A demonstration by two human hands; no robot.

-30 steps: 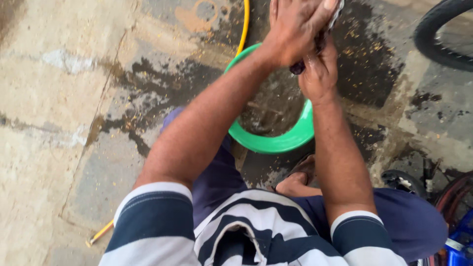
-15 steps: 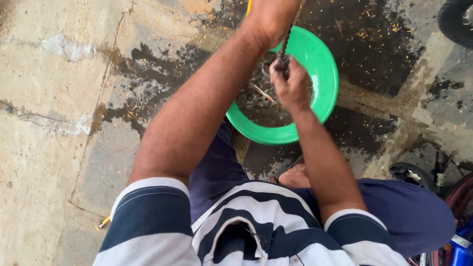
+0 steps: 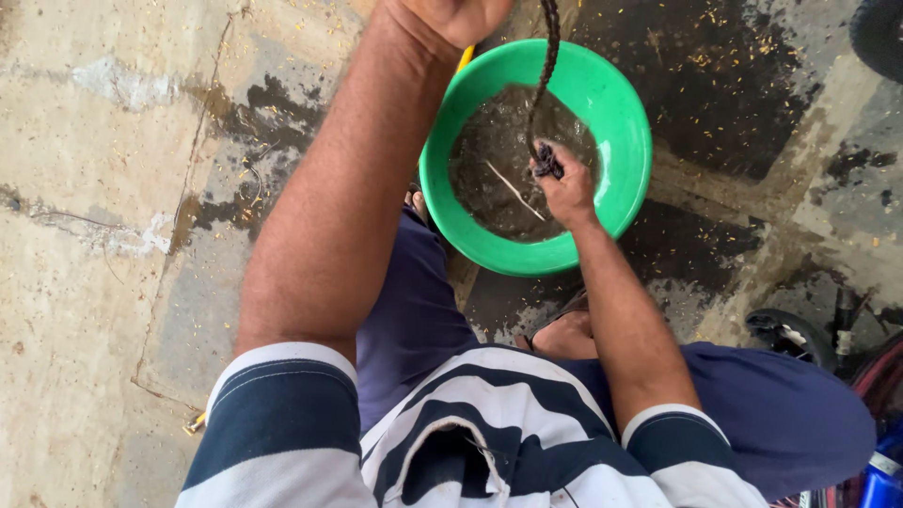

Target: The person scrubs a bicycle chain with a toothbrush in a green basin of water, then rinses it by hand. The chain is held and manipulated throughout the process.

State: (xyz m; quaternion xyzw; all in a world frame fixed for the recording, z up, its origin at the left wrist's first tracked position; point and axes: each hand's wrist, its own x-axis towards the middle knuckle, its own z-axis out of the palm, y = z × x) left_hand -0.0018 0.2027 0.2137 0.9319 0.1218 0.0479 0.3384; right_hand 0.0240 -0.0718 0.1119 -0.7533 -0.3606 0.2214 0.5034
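A dark greasy chain (image 3: 547, 66) hangs from my left hand (image 3: 451, 17), which is raised at the top edge and closed on its upper end. My right hand (image 3: 564, 188) pinches the chain's lower end over a green plastic basin (image 3: 621, 122). The basin sits on the wet concrete between my knees and holds murky dark liquid with a thin pale stick (image 3: 513, 188) lying in it. I am crouched, wearing a striped shirt and dark blue trousers.
Wet, stained concrete floor (image 3: 113, 235) with cracks and scattered yellow flecks. A black tyre (image 3: 879, 38) shows at the top right. Dark machine parts and a blue and red object (image 3: 865, 452) sit at the lower right. A yellow hose (image 3: 465, 58) peeks behind the basin.
The view has dropped so the whole basin shows. My right hand has slid down the chain toward the liquid while my left hand stays raised, so the chain is now stretched between them.
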